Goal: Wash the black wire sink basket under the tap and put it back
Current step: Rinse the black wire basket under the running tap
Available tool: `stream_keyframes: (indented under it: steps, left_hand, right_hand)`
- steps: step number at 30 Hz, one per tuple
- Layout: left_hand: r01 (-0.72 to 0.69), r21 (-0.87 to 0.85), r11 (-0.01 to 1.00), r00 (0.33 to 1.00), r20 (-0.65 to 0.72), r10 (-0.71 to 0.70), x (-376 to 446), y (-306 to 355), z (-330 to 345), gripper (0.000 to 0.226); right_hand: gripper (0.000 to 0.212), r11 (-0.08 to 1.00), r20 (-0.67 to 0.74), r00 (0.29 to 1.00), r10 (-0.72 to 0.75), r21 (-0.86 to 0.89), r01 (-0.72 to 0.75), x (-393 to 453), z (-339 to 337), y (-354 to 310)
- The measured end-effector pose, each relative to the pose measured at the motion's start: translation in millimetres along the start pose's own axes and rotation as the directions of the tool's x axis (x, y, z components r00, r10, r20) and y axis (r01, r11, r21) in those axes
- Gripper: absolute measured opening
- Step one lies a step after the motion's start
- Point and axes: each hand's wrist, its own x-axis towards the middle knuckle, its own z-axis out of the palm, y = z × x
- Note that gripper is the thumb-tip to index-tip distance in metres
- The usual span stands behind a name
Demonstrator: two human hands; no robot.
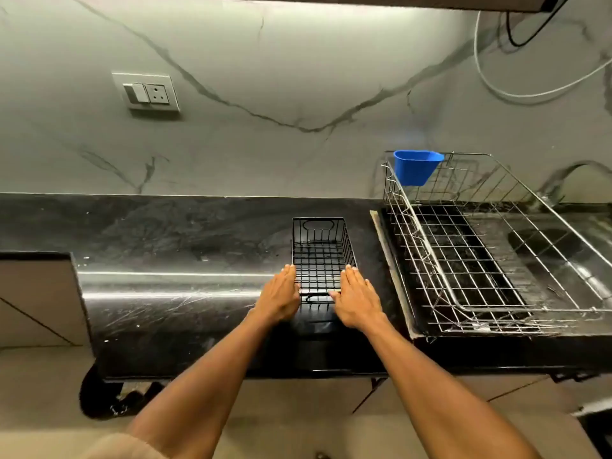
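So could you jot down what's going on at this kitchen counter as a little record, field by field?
Setting: dark polished stone countertop against a grey marble wall
Main item: black wire sink basket, upright and empty on the countertop
Left hand: fingers straight, flat against the basket's left side
Right hand: fingers straight, flat against the basket's right side
To the right: large silver wire dish rack over the sink area
On the rack: blue plastic cup hung on its back corner
Tap: not clearly visible
Wall: white switch and socket plate
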Motion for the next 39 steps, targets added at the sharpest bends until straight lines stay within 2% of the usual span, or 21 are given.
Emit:
stream_keyframes:
  steps: [2,4,7,8,10,13,18,22,25,27,29,34,39]
  left_hand:
    - [-0.003,-0.034,0.999,0.997,-0.071,0.000,9,3,3,0.033]
    - [0.054,-0.063,0.997,0.986,-0.154,-0.063,16,5,6,0.016]
    - [0.145,-0.228,0.963,0.951,-0.235,-0.198,27,11,6,0.024]
    - [0.172,-0.278,0.945,0.938,-0.247,-0.243,29,14,2,0.030]
    - [0.220,-0.348,0.911,0.919,-0.240,-0.313,35,16,-1,0.036]
    - [0.263,-0.346,0.901,0.921,-0.188,-0.341,43,18,-4,0.019]
    - [0.354,-0.434,0.828,0.887,-0.124,-0.444,47,20,-4,0.013]
    - [0.356,-0.506,0.785,0.874,-0.116,-0.471,47,3,3,0.010]
    - [0.339,-0.545,0.767,0.864,-0.142,-0.483,29,13,-11,0.021]
    - [0.294,-0.574,0.764,0.864,-0.182,-0.470,20,15,-20,0.034]
    - [0.233,-0.621,0.748,0.862,-0.223,-0.454,10,14,-31,0.036]
    - [0.075,-0.681,0.728,0.863,-0.322,-0.390,-25,22,-58,0.032]
    - [-0.059,-0.767,0.639,0.887,-0.335,-0.319,-62,49,-81,0.033]
  right_hand:
    - [0.057,0.998,-0.083,0.996,-0.032,0.056,0.037,5,0,7]
    - [0.043,0.990,-0.200,0.979,-0.050,0.119,0.075,12,-4,13]
    - [0.034,0.969,-0.290,0.956,0.049,0.247,0.026,26,-11,20]
    - [0.037,0.952,-0.260,0.959,0.109,0.304,-0.026,32,-13,23]
    - [0.042,0.893,-0.103,0.972,0.209,0.425,-0.147,41,-14,29]
    - [0.033,0.814,0.031,0.966,0.255,0.532,-0.232,53,-10,34]
    - [0.026,0.792,-0.016,0.955,0.296,0.563,-0.237,57,-10,29]
    - [0.031,0.826,-0.123,0.966,0.227,0.550,-0.124,53,-19,22]
    - [0.041,0.861,-0.239,0.960,0.149,0.509,-0.007,42,-32,15]
    - [0.041,0.878,-0.321,0.942,0.102,0.474,0.067,34,-41,9]
    - [0.040,0.888,-0.395,0.915,0.075,0.444,0.119,25,-51,2]
    - [0.039,0.926,-0.507,0.861,0.045,0.345,0.154,-14,-78,-9]
    - [0.027,0.925,-0.594,0.803,0.058,0.334,0.180,-63,-112,-4]
